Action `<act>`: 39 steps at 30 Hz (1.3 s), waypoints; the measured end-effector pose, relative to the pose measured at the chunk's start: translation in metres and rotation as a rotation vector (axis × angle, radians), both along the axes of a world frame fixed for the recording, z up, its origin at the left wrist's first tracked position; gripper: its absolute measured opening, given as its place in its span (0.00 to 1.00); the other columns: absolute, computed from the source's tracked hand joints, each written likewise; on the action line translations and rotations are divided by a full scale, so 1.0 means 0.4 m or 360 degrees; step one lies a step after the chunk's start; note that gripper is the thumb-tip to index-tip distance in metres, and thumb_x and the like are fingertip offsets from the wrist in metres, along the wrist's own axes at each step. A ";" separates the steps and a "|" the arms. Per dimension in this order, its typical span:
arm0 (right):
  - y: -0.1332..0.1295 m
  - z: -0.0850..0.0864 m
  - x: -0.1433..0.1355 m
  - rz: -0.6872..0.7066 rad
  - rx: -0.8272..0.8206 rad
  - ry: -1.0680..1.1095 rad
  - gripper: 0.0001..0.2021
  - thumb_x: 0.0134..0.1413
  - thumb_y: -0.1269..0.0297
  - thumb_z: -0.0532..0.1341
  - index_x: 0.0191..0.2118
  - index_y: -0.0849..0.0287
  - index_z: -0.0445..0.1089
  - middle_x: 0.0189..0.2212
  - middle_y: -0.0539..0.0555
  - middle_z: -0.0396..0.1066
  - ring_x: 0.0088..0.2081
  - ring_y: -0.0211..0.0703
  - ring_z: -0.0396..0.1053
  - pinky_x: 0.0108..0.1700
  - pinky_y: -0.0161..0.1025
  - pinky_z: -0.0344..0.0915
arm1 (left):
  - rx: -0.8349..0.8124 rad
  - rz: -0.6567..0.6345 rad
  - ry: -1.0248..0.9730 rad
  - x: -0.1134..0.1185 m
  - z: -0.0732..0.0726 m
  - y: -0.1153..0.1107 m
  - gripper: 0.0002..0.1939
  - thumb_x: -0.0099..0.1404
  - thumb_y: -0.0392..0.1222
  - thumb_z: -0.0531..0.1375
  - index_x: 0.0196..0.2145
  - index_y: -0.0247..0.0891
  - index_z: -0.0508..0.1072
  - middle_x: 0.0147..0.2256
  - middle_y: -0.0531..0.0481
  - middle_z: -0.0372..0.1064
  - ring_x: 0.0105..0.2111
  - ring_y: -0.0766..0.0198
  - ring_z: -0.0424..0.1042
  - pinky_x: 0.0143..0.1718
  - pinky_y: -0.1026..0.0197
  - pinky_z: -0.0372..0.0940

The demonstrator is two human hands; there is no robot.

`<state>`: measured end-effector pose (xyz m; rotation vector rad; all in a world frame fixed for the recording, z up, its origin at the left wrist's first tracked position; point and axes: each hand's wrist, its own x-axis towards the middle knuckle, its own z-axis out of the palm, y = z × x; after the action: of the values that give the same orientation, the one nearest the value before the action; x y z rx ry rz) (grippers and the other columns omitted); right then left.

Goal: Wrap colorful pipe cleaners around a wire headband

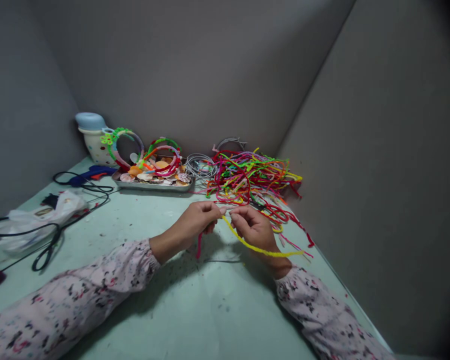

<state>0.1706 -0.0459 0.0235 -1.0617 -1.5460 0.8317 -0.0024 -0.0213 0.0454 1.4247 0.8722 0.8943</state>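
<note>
Currently we see both forearms reaching forward over the pale green table [210, 310], angled inward, with sleeves gathered at the wrists. Our left hand [200, 215] is turned palm-down, fingers curled, thumb and forefinger pinching one end of a yellow fuzzy stem [251, 246]. The stem slopes down across our right hand, its other end beyond the wrist. A pinkish-red strand [199, 246] hangs beneath the left fingers. Our right hand [253, 227] faces the left, thumb near bent fingers, fingertips just apart; whether it grips anything, we cannot tell.
</note>
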 end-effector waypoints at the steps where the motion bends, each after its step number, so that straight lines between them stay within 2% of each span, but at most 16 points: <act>1: 0.000 0.001 0.000 -0.0004 0.0001 -0.0007 0.07 0.56 0.61 0.59 0.36 0.59 0.69 0.23 0.47 0.68 0.19 0.31 0.60 0.21 0.30 0.58 | 0.0025 0.0010 0.0033 0.000 -0.001 0.001 0.13 0.58 0.47 0.58 0.22 0.36 0.63 0.16 0.58 0.57 0.17 0.72 0.56 0.20 0.67 0.51; 6: -0.002 0.005 -0.003 -0.0026 -0.0003 -0.0025 0.08 0.56 0.60 0.59 0.36 0.59 0.69 0.23 0.47 0.68 0.18 0.31 0.59 0.20 0.30 0.57 | 0.0184 0.0094 0.0241 0.001 -0.003 0.003 0.14 0.60 0.49 0.57 0.24 0.36 0.64 0.16 0.58 0.58 0.17 0.72 0.56 0.19 0.68 0.50; 11: -0.002 0.003 -0.004 -0.0025 -0.0051 -0.0004 0.09 0.56 0.60 0.58 0.36 0.60 0.69 0.22 0.47 0.68 0.18 0.31 0.60 0.20 0.31 0.57 | 0.0346 0.0158 0.0365 0.007 -0.001 0.001 0.16 0.61 0.51 0.56 0.25 0.36 0.65 0.16 0.58 0.59 0.17 0.72 0.58 0.20 0.68 0.53; 16: 0.005 0.002 -0.006 -0.0043 -0.0112 -0.0011 0.10 0.55 0.58 0.59 0.35 0.60 0.69 0.22 0.48 0.68 0.18 0.32 0.59 0.21 0.31 0.57 | 0.0510 0.0184 0.0475 0.008 -0.018 0.005 0.15 0.63 0.51 0.55 0.27 0.36 0.67 0.18 0.58 0.60 0.18 0.71 0.60 0.21 0.68 0.54; 24: 0.033 -0.004 -0.020 -0.0017 -0.0208 -0.0058 0.10 0.55 0.58 0.58 0.35 0.60 0.69 0.22 0.48 0.69 0.18 0.31 0.57 0.20 0.31 0.54 | 0.1074 0.0344 0.0962 -0.009 -0.038 0.023 0.13 0.65 0.46 0.53 0.29 0.36 0.69 0.25 0.53 0.65 0.25 0.68 0.62 0.27 0.65 0.54; 27: 0.053 -0.008 -0.026 0.0042 -0.0262 -0.0059 0.10 0.55 0.58 0.57 0.35 0.59 0.69 0.22 0.47 0.68 0.17 0.31 0.56 0.19 0.30 0.52 | 0.1174 0.0371 0.1045 -0.018 -0.049 0.043 0.12 0.66 0.45 0.53 0.29 0.35 0.69 0.27 0.51 0.66 0.27 0.67 0.62 0.29 0.64 0.54; 30: 0.084 -0.007 -0.026 0.0080 -0.0308 -0.0079 0.10 0.55 0.58 0.57 0.35 0.60 0.68 0.23 0.47 0.68 0.17 0.31 0.56 0.18 0.30 0.52 | 0.1097 0.0346 0.1025 -0.023 -0.054 0.075 0.14 0.66 0.46 0.52 0.28 0.36 0.68 0.25 0.52 0.65 0.25 0.67 0.61 0.28 0.64 0.52; 35: 0.158 0.008 -0.025 0.0098 -0.0424 -0.0109 0.11 0.52 0.57 0.58 0.33 0.61 0.69 0.21 0.47 0.68 0.16 0.30 0.54 0.17 0.29 0.52 | 0.0641 0.0218 0.0735 -0.027 -0.056 0.138 0.19 0.64 0.53 0.50 0.24 0.36 0.66 0.19 0.56 0.61 0.20 0.68 0.59 0.23 0.66 0.50; 39: 0.205 0.002 -0.034 0.0127 -0.0490 -0.0111 0.11 0.50 0.58 0.59 0.32 0.62 0.69 0.20 0.47 0.67 0.15 0.29 0.53 0.17 0.29 0.50 | 0.0635 0.0231 0.0652 -0.038 -0.071 0.170 0.17 0.63 0.50 0.52 0.26 0.35 0.68 0.19 0.56 0.61 0.20 0.68 0.60 0.23 0.66 0.51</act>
<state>0.1570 0.0362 0.0242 -1.2669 -1.5584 1.1248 -0.0176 0.0468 0.0168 1.9554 1.1574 0.9352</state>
